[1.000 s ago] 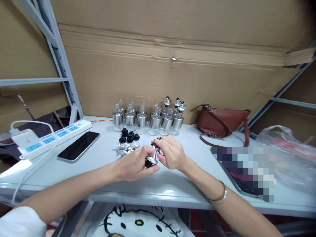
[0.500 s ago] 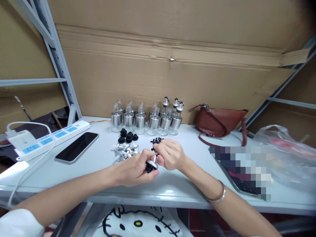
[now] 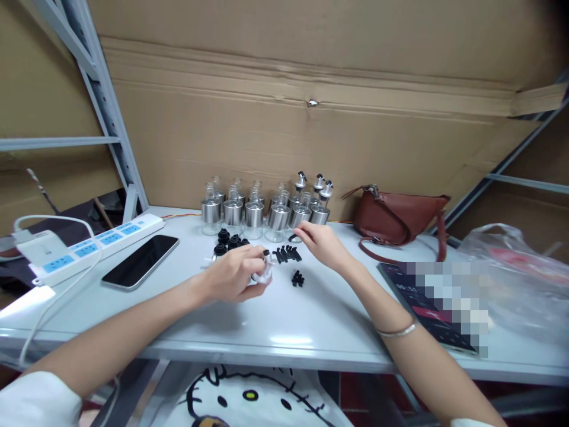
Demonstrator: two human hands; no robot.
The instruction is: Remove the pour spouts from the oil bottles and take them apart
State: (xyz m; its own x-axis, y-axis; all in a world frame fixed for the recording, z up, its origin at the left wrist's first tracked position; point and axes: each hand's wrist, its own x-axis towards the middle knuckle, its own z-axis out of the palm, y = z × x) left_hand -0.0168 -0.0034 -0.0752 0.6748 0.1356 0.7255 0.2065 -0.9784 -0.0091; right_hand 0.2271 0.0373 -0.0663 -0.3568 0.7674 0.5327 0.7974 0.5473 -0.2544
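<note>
In my left hand point(image 3: 235, 271) a silver pourer spout point(image 3: 265, 271) is gripped, a small black piece showing at its top; the fingers cover part of it. Between the fingertips of my right hand point(image 3: 322, 243) is a small black lever point(image 3: 293, 236), raised above the table. Below it lies a row of similar black levers point(image 3: 288, 254). Closer to me sits a little cluster of short black pieces point(image 3: 297, 278). Black ribbed stoppers point(image 3: 229, 238) are grouped behind my left hand, which mostly hides the loose silver spouts point(image 3: 208, 263).
Glass bottles with steel bands point(image 3: 253, 214) stand along the cardboard wall point(image 3: 311, 142), three at the right topped with pourers. A phone point(image 3: 141, 262) and power strip point(image 3: 100, 243) lie left. To the right are a brown bag point(image 3: 386, 219), a tablet point(image 3: 413, 296) and a plastic bag point(image 3: 520, 284).
My hands have parted. The right hand has moved up and right with a black lever, and the left has shifted slightly left and up with the spout, uncovering the black pieces.
</note>
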